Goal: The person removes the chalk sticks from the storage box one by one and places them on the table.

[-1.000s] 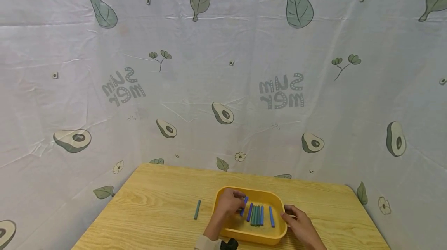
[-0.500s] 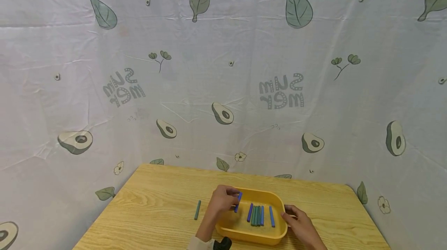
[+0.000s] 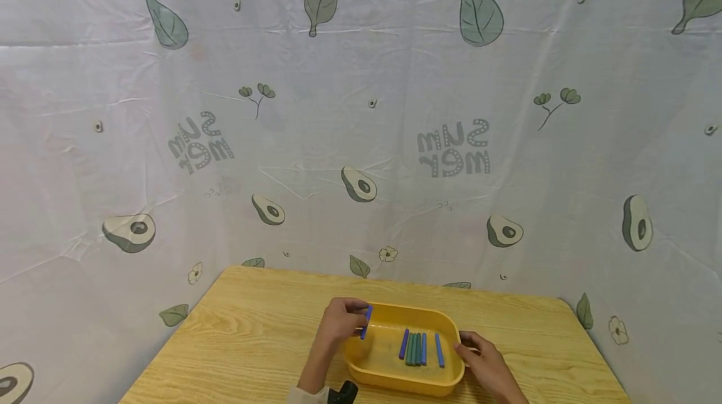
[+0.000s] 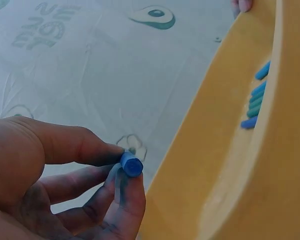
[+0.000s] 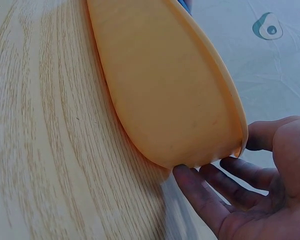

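My left hand (image 3: 340, 321) pinches a blue pastel stick (image 4: 132, 165) between thumb and fingertips, over the left end of a yellow plastic tray (image 3: 403, 384). Dark bluish smudges cover its fingertips in the left wrist view. At the tray's right end, my right hand (image 3: 485, 360) grips the wall, thumb at the rim and fingers against the outside. Inside the tray lie a violet-blue stick (image 3: 403, 344), several green sticks (image 3: 413, 349) and a blue stick (image 3: 424, 349) side by side. Another blue stick (image 3: 439, 350) lies apart, nearer the right wall.
The tray stands on a wood-grain table (image 3: 271, 316). Behind the table hangs a pale curtain (image 3: 316, 141) printed with leaves and avocados. My left forearm covers the spot where a green stick lay on the table in the earlier frames.
My left hand has lifted the blue pastel stick from among the others and carried it left to the tray's left rim. The right hand and the tray have stayed put.
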A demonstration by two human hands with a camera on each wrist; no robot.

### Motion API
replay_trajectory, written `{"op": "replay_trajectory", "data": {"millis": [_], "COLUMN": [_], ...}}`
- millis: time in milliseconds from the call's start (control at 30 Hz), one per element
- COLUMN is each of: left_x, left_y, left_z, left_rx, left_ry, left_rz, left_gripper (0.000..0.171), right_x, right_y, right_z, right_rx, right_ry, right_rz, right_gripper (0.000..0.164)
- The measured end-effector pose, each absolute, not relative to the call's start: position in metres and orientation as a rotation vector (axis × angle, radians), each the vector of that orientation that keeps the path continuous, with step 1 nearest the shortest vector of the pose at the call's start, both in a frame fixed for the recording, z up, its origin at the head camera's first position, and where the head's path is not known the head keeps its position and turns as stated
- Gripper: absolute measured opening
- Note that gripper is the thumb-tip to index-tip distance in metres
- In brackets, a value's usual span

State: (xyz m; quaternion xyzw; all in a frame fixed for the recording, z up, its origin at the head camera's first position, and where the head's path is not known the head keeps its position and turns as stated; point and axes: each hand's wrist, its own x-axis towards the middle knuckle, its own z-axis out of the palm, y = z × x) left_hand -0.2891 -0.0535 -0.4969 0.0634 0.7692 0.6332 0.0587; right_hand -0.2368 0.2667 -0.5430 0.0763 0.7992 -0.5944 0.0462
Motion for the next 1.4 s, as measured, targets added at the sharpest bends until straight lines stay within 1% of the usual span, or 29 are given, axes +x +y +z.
{"op": "replay_trajectory", "data": {"millis": [400, 633, 867, 1400], "left_x": [-0.29, -0.291, -0.293, -0.297], "left_y": [-0.086, -0.102, -0.117, -0.15], "left_z": [-0.506, -0.515, -0.521, -0.538], "left_rx": [0.139, 0.11, 0.061, -0.039], "left_ry": [2.36, 2.401, 2.417, 2.504], "left_rz": [1.943, 1.903, 1.88, 1.825], "left_gripper": [0.038, 0.038, 0.041, 0.039], "right_x": [-0.237, -0.236, -0.235, -0.234], "right_y": [0.267, 0.267, 0.266, 0.266], "right_z": [-0.542, -0.541, -0.54, -0.539], "right_rx": [0.247, 0.252, 0.247, 0.225], "right_ry": [2.461, 2.451, 2.439, 2.438], "right_rz": [-1.781, -1.795, -1.816, -1.815], "right_gripper": [0.045, 0.045, 0.044, 0.044]}}
